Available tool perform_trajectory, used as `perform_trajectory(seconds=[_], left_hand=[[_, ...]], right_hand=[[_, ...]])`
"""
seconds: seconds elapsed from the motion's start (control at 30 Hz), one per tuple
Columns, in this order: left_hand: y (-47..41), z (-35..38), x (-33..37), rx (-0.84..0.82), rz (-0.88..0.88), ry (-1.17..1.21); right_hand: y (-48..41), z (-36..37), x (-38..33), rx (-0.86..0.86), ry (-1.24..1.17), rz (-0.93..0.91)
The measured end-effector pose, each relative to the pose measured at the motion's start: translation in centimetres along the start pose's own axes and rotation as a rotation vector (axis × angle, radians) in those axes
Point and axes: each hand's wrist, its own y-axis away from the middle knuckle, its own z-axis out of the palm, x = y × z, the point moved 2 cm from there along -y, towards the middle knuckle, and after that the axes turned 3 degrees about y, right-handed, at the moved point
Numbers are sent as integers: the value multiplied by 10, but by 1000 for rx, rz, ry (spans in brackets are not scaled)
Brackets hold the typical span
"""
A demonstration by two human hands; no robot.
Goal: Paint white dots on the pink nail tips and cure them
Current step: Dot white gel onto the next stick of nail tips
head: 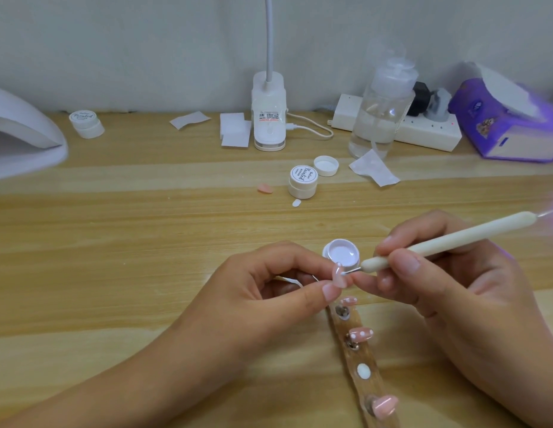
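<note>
My left hand [278, 291] pinches a pink nail tip [339, 278] between thumb and fingers. My right hand [439, 273] grips a cream dotting pen [448, 237], and its metal point touches that tip. Just behind them sits an open pot of white gel [341, 253]. A clear holder strip [361, 366] runs toward me, carrying a dotted pink tip [361, 334], another dotted tip [348, 301], a plain pink tip [384, 405] and a bare white pad [363, 371].
A white curing lamp [22, 131] stands at the far left. A closed gel jar [303, 182], its loose lid [326, 165], a stray pink tip [265, 188], a clear bottle [381, 112], a desk lamp base [269, 112], a power strip [423, 128], wipes and a purple box [510, 118] lie behind.
</note>
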Motion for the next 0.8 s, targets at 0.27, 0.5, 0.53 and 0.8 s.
perform_trajectory(seconds=[0.27,0.5,0.53,0.8], left_hand=[[0,0,0,2,-5,6],[0,0,0,-1,1,-4],[0,0,0,-2,1,-6],[-1,0,1,-5,17,-24]], right_hand=[[0,1,0,0,-13,13],[0,1,0,6,-5,22],[0,1,-1,7,-10,25],[0,1,-2,10,-54,36]])
